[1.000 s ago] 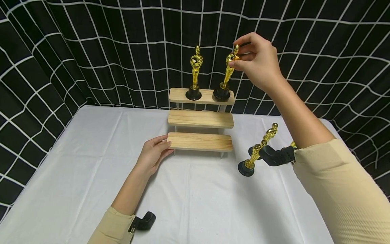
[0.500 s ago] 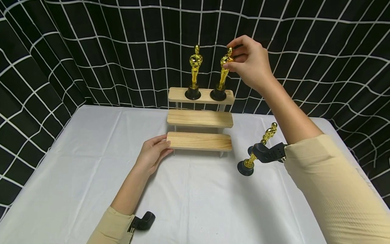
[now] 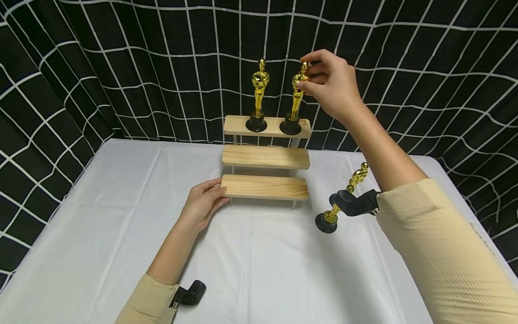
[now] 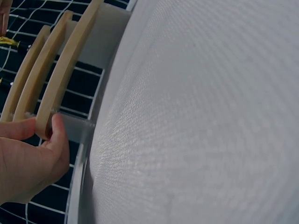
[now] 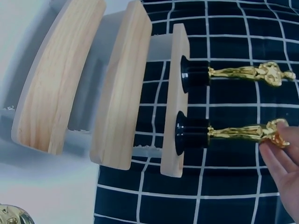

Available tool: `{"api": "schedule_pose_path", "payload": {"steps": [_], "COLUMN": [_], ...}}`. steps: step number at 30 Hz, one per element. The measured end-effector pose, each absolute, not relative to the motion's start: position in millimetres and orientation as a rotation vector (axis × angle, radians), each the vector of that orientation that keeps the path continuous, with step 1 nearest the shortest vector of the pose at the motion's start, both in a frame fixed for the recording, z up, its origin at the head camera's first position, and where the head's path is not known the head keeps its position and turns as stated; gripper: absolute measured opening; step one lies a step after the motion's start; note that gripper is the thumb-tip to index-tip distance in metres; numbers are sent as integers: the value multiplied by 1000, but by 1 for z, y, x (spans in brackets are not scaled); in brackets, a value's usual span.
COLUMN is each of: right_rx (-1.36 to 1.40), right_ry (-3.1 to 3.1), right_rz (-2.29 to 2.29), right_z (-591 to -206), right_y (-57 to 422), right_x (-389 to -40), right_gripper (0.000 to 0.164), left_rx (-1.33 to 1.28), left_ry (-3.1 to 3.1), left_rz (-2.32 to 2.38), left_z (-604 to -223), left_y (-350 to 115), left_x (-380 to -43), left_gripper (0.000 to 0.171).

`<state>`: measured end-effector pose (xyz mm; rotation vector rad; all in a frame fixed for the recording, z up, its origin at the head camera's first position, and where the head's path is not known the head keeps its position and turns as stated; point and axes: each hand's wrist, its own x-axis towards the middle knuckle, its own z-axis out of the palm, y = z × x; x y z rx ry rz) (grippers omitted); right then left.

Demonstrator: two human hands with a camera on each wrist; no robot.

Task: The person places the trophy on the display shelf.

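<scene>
On the top shelf (image 3: pixel 273 128), the right gold statue (image 3: pixel 296 105) is pinched near its chest by the right hand (image 3: pixel 335 84); the left gold statue (image 3: pixel 259 99) is stood upright near it; the left end of the bottom shelf (image 3: pixel 265 187) is pinched by the left hand (image 3: pixel 203 203); more gold statues (image 3: pixel 326 222) on the white table (image 3: pixel 259 270) are partly hidden by the black wrist camera (image 3: pixel 356 203).

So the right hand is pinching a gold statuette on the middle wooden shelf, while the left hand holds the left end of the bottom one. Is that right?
Not quite, the level is wrong: the gold statuette pinched by the right hand is on the top wooden shelf, as the head view shows. The left hand does hold the left end of the bottom shelf.
</scene>
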<state>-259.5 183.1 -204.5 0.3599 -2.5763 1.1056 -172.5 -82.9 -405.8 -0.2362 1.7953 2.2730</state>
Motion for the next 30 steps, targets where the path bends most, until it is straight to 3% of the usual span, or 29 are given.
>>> {"api": "schedule_pose_path", "payload": {"steps": [20,30], "right_rx": [349,359], "right_ry": [-2570,-2620], "right_rz": [1126,1025], "right_z": [-206,-209], "right_y": [179,185], "right_x": [-263,-253], "right_gripper": [46,66], "left_rx": [-241,-236], "left_ry": [1787,1791], "left_rz": [2279,2284], "left_z": [-407,-408], "left_y": [-83,-83], "left_x": [-172,-174], "left_gripper": [44,43]}}
